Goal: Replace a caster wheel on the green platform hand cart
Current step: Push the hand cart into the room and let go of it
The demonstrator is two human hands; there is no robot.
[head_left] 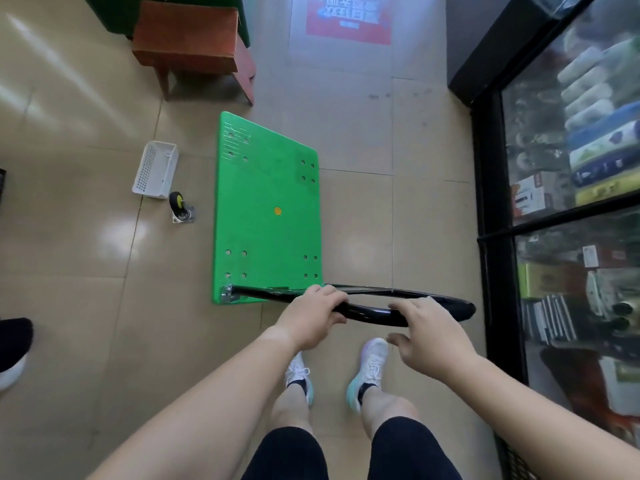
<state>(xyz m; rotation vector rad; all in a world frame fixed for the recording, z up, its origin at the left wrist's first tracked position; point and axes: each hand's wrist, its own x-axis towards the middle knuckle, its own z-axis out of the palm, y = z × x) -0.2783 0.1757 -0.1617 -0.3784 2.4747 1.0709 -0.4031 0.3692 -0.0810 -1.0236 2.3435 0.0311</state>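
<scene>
The green platform cart (266,209) fills mid-frame on the floor: rigid, bulky, so tip it by its black handle (367,311). Your left hand (311,318) wraps it; your right hand (429,336) hovers, fingers apart. The caster wheel (180,206), small and heavy, sits left.

Glossy beige tiled floor (360,140) carrying a green platform cart (266,209) near the middle, a loose caster wheel (181,207) on its plate just left of it, a white slotted basket (156,169) beside that wheel, and a brown wooden stool (194,39) farther off.
</scene>
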